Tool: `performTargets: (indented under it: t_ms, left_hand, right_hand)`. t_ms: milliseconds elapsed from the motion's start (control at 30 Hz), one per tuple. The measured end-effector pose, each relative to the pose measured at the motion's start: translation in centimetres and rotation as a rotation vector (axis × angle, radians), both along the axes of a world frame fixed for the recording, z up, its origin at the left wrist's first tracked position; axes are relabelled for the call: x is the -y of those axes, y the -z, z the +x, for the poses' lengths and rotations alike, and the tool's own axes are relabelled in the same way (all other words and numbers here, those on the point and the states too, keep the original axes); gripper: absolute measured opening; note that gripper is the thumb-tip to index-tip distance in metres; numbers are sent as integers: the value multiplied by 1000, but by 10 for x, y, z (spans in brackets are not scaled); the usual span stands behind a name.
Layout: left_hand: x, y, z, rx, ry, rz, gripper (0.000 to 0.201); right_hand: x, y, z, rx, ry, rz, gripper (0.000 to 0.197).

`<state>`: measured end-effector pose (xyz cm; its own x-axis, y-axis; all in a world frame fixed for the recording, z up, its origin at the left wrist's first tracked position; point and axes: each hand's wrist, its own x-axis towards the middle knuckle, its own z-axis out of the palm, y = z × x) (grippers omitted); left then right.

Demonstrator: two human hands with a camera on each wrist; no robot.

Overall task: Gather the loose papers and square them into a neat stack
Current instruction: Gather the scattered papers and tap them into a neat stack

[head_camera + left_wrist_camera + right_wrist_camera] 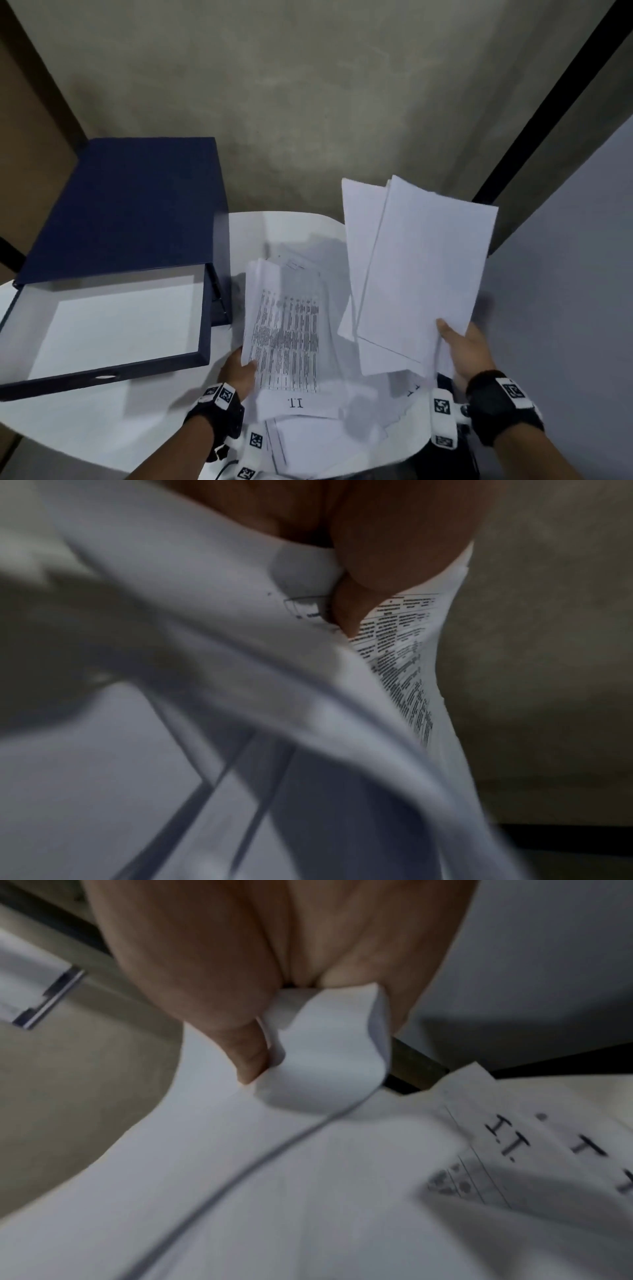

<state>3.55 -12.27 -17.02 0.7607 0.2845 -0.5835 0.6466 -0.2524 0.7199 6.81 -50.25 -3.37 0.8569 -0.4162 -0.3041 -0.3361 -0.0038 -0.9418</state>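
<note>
My left hand (241, 368) pinches the near left corner of a bundle of printed sheets (286, 329), lifted off the round white table (102, 428). In the left wrist view the thumb (346, 615) presses on the printed sheets (404, 674). My right hand (462, 349) grips a fanned sheaf of blank white sheets (418, 270), held up and tilted away on the right. Its thumb (246, 1056) lies over the curled edge of the blank sheets (325, 1064). More loose papers (301, 407), some marked "I.T.", lie under both hands near the table's front.
An open dark blue box file (113, 294) stands on the left of the table, its lid (130, 205) raised and its white-lined tray facing up. A grey wall is behind, and a pale panel (565, 274) stands at the right.
</note>
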Motion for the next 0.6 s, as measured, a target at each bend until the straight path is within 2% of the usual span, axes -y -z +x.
performTargets:
  t_ms: [100,267,400,533,600]
  left_hand:
    - [5,-11,1,61,30,-81,33]
    - [19,-34,5,127,52,-286,15]
    - [26,-54,4,149,-8,-400,14]
    - [31,-72,6,149,-33,-443,32]
    - [33,-72,7,155,-47,-475,31]
  right_hand:
    - [-23,20,-4,-99,-121,76,36]
    - [-66,41,-20,-237,-334,151,36]
    - [-83,44,-23,-247,-345,203,35]
    - [-80,41,-21,-233,-367,173,40]
    - [-78,41,-21,-221,-377,150,40]
